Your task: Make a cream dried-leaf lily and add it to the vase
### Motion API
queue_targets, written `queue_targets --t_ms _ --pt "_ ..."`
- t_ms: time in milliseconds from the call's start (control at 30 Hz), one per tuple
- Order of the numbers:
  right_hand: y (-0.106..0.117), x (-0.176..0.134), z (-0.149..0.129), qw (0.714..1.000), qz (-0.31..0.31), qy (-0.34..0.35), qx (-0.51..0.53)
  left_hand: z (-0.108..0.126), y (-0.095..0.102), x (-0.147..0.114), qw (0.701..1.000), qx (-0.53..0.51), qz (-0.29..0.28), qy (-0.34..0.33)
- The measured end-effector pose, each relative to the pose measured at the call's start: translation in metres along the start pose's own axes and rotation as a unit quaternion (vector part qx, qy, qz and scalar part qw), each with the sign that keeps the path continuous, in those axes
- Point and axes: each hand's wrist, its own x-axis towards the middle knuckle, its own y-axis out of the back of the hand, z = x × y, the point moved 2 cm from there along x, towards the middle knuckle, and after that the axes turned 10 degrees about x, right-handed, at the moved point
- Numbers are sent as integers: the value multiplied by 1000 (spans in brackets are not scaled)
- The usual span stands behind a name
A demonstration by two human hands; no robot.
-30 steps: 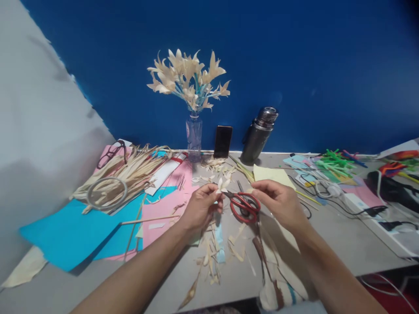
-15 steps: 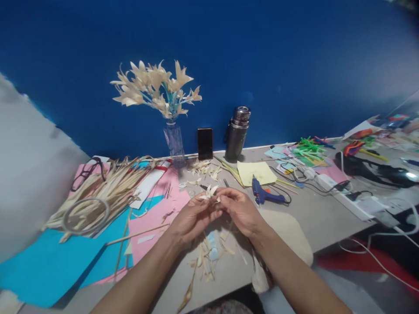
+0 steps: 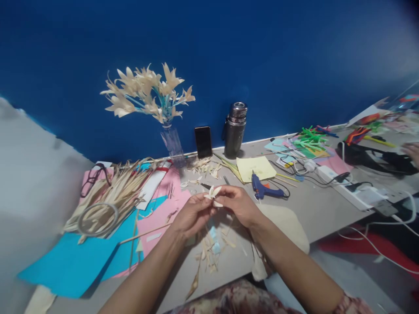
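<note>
My left hand [image 3: 191, 213] and my right hand [image 3: 240, 204] meet above the table's middle. Together they pinch a small cream flower [image 3: 213, 195] made of leaf strips, its petals fanning upward. Under my hands lie cut leaf scraps [image 3: 209, 253] and a pale blue strip. The tip of the scissors [image 3: 207, 186] pokes out just behind the flower; its handles are hidden by my right hand. A blue glue gun [image 3: 262, 190] lies to the right of my right hand.
A vase of cream leaf flowers [image 3: 149, 93], a phone [image 3: 203, 141] and a steel flask [image 3: 235, 130] stand at the blue wall. Dried leaves with a tape ring [image 3: 97, 213], pink and blue paper lie left. Cables, a power strip [image 3: 352, 190] and another person's hand [image 3: 412, 152] are right.
My right hand left the red scissors and came to the flower, joining the left hand. My view swung right, bringing the glue gun and power strip into sight.
</note>
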Motion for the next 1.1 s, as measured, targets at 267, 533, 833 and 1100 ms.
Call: queue_targets --t_ms 267,533,833,1100 --pt "9 3 0 998 66 -15 -18 8 1 4 993 11 111 -38" --pt "15 3 4 981 25 16 -190 3 6 21 968 97 201 -119" --pt "142 -14 -36 694 85 17 -715 8 7 58 967 60 217 -115" --pt "172 -11 -32 662 33 -14 -749 -9 -46 128 986 2 154 -65"
